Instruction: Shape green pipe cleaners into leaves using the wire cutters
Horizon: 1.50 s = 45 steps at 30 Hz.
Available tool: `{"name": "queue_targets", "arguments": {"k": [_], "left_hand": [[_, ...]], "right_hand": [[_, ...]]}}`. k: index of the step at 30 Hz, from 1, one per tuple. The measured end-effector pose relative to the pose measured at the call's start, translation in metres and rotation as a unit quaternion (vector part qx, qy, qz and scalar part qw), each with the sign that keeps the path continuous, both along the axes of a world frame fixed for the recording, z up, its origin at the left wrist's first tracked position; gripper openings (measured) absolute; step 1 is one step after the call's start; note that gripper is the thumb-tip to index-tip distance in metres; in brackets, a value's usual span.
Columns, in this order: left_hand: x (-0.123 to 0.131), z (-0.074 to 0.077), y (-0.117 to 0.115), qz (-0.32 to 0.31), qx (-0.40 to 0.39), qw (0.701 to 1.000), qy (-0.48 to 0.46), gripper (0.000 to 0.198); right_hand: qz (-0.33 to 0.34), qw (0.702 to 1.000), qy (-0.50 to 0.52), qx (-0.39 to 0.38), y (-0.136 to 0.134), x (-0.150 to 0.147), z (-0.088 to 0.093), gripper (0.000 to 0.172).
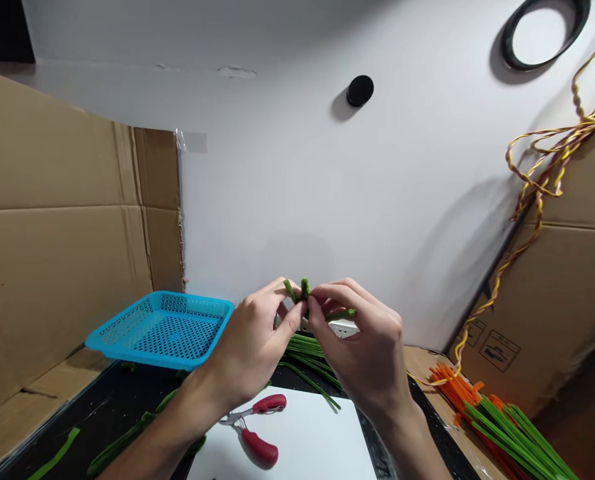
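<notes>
My left hand (257, 337) and my right hand (367, 337) meet in the middle of the view, raised above the work surface. Between their pinched fingertips is a green fuzzy pipe cleaner (304, 289), bent or twisted so that short ends stick up and one end points right. My fingers cover its centre. Below my hands, a pair of red-handled pliers (260, 448) lies with its handles apart on a white sheet (327, 440). Behind my hands, partly hidden, is a bundle of long green pipe cleaners (310, 357).
A blue perforated basket (97, 341) stands at left. Green fuzzy pieces (122, 440) lie on the black surface near my left forearm. Orange stems (452, 387) and bright green stems (520, 433) lie at right, beside a cardboard box (542, 300) with a hanging twisted wire (494, 287).
</notes>
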State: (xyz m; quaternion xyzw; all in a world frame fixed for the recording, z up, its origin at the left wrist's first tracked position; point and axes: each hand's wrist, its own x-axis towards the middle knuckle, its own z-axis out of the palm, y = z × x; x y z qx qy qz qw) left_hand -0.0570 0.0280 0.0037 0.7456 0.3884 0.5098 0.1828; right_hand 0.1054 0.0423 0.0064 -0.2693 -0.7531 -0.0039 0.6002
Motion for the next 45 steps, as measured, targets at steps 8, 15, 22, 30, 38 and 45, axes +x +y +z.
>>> {"name": "queue_targets", "arguments": {"k": [8, 15, 22, 30, 38, 45], "left_hand": [[-0.001, 0.0, -0.004, 0.023, -0.041, 0.998, -0.031, 0.029], [0.002, 0.001, 0.0, -0.088, -0.11, 0.98, -0.142, 0.027], [0.002, 0.0, 0.003, -0.147, -0.149, 0.965, -0.16, 0.021], [0.003, 0.004, 0.0, -0.158, -0.136, 0.953, -0.22, 0.022], [0.005, 0.001, 0.002, -0.173, -0.143, 0.945, -0.237, 0.024], [0.005, 0.002, 0.006, -0.139, -0.095, 0.93, -0.328, 0.024]], "right_hand": [[0.037, 0.993, 0.056, -0.097, -0.002, 0.0, 0.001, 0.009], [0.087, 0.968, 0.123, -0.203, -0.003, 0.002, 0.006, 0.008], [0.098, 0.967, 0.145, -0.186, -0.002, 0.007, 0.007, 0.009], [0.156, 0.943, 0.222, -0.191, -0.005, -0.002, 0.006, 0.019], [0.224, 0.916, 0.206, -0.26, 0.005, -0.004, 0.0, 0.019], [0.316, 0.89, 0.267, -0.19, 0.003, -0.009, -0.003, 0.007]]}}
